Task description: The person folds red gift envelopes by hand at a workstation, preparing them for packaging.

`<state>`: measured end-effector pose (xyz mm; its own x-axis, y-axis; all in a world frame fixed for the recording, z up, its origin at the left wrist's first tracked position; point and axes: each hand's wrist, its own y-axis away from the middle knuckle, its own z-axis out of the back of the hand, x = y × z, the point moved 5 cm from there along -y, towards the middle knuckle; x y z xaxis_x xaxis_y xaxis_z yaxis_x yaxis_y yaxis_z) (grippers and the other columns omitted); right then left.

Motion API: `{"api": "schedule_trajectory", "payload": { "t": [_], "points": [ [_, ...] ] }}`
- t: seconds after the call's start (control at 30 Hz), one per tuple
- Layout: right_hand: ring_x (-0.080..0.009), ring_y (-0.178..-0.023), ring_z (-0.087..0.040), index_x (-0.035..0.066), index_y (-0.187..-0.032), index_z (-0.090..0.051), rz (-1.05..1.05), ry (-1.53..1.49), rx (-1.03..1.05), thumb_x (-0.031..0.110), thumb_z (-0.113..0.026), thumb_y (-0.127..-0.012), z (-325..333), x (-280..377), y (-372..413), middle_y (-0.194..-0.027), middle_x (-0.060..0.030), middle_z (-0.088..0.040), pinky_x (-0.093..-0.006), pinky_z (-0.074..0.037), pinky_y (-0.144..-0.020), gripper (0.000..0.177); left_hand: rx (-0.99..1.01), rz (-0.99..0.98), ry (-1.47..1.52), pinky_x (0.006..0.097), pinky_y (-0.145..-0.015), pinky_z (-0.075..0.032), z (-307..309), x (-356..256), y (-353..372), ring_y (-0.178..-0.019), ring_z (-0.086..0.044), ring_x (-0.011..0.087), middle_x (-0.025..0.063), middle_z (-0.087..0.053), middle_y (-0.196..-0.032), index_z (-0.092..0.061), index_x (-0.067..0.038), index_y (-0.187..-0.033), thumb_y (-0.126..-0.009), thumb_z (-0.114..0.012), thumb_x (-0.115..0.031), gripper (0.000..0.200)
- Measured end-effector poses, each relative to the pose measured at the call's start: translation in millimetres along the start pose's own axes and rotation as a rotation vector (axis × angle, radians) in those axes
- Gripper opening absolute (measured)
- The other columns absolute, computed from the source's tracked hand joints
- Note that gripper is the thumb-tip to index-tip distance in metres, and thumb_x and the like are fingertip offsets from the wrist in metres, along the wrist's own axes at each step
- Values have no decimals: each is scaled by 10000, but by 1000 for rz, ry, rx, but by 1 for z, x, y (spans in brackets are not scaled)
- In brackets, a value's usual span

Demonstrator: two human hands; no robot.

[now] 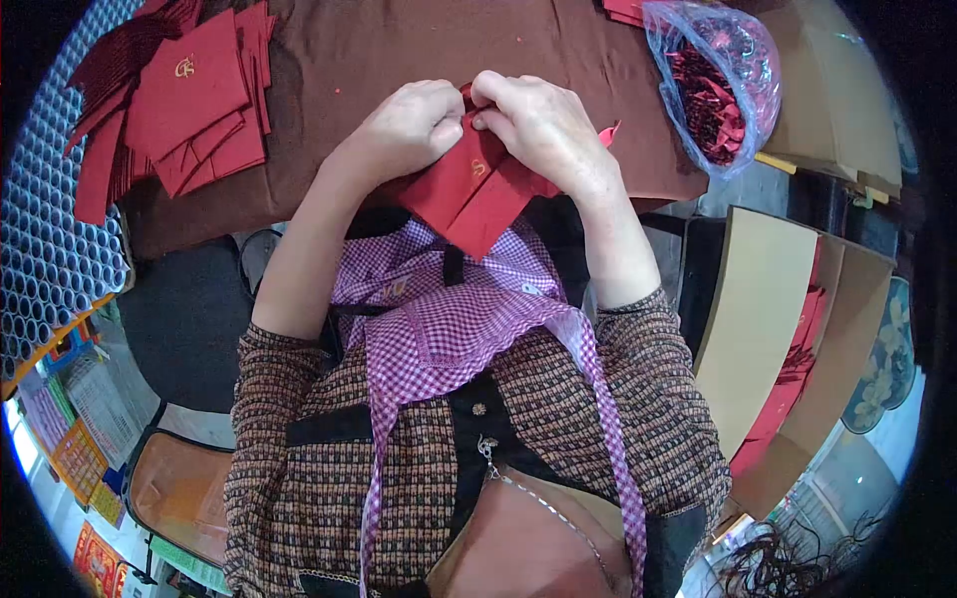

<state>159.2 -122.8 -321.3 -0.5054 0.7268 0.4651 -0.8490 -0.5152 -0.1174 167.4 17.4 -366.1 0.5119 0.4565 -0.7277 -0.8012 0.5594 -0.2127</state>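
My left hand [419, 125] and my right hand [543, 130] meet above the front edge of the table. Between them hangs a red folded card [449, 189] with a gold emblem, its lower corners pointing down toward my apron. Both hands have thumb and fingers closed in a pinch at its top edge. A dark red shiny bit [467, 92] shows between my fingertips; I cannot make out what it is. Another red tip [609, 133] sticks out beside my right hand. Part of the card is hidden behind the right hand.
Piles of red cards [189, 95] with gold emblems lie at the table's left. At the right, a clear plastic bag [763, 75] holds dark red shiny pieces. Brown cloth [399, 45] covers the table. An open cardboard box [763, 299] with red pieces stands lower right.
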Motion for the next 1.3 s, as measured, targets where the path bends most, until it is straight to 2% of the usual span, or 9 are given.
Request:
{"api": "schedule_trajectory", "payload": {
  "t": [0.27,0.33,0.67,0.77,0.93,1.0,1.13,1.2,1.3],
  "points": [
    [-316,-887,-637,126,-1076,-582,-35,-73,88,186,-608,-855,-1,-4,-2,-883,-120,-663,-434,-496,-754,230,14,66,135,414,-690,-475,5,10,4,-738,-579,339,169,-582,-781,-553,15,-795,-784,-564,-90,106],
    [-328,-899,-637,138,-1130,-574,-101,-61,176,192,-589,-872,-4,-11,-2,-918,-132,-670,-439,-498,-759,265,52,39,135,329,-690,-483,7,9,6,-722,-576,241,127,-572,-782,-547,9,-861,-783,-574,-48,100],
    [-343,-806,-654,93,-983,-606,-89,-39,5,185,-587,-872,-5,-23,-7,-818,-136,-676,-437,-504,-709,146,-23,191,206,311,-743,-501,12,12,7,-796,-624,208,111,-639,-872,-617,5,-979,-837,-603,-86,169],
    [-348,-811,-655,94,-995,-614,-121,-75,-83,186,-594,-877,-9,-36,-5,-824,-148,-676,-436,-508,-717,151,-263,193,69,307,-791,-492,20,21,24,-878,-629,229,114,-634,-939,-630,-5,-1028,-846,-643,-101,206],
    [-356,-880,-654,102,-1043,-626,-229,-11,-159,190,-598,-879,-20,-59,0,-903,-148,-685,-424,-517,-747,188,-186,203,21,330,-793,-483,6,20,44,-909,-602,242,119,-600,-944,-626,-11,-1005,-794,-688,-114,243],
    [-355,-896,-655,94,-1046,-626,-224,-80,-304,190,-636,-866,-11,-69,10,-958,-143,-683,-402,-522,-756,204,-161,165,-108,345,-821,-469,2,24,48,-948,-584,250,113,-593,-947,-625,-14,-990,-745,-712,-108,277],
    [-342,-873,-669,62,-1045,-648,-565,117,-479,250,-660,-873,24,-112,63,-935,-192,-677,-388,-516,-760,255,-127,248,-13,355,-817,-450,3,23,49,-892,-548,253,96,-558,-897,-614,-26,-1029,-730,-701,-77,316],
    [-365,-881,-661,7,-1018,-663,-806,229,-382,356,-660,-864,31,-146,92,-905,-228,-673,-414,-506,-780,381,-131,236,7,354,-813,-447,2,27,50,-881,-541,250,89,-550,-889,-609,-34,-1056,-732,-697,-74,338],
    [-390,-889,-652,-13,-945,-688,-902,264,-288,522,-643,-819,36,-157,113,-868,-227,-681,-449,-485,-817,551,-131,213,13,349,-808,-443,5,25,57,-870,-534,242,80,-540,-878,-601,-47,-1105,-736,-692,-73,382]
  ]
}}
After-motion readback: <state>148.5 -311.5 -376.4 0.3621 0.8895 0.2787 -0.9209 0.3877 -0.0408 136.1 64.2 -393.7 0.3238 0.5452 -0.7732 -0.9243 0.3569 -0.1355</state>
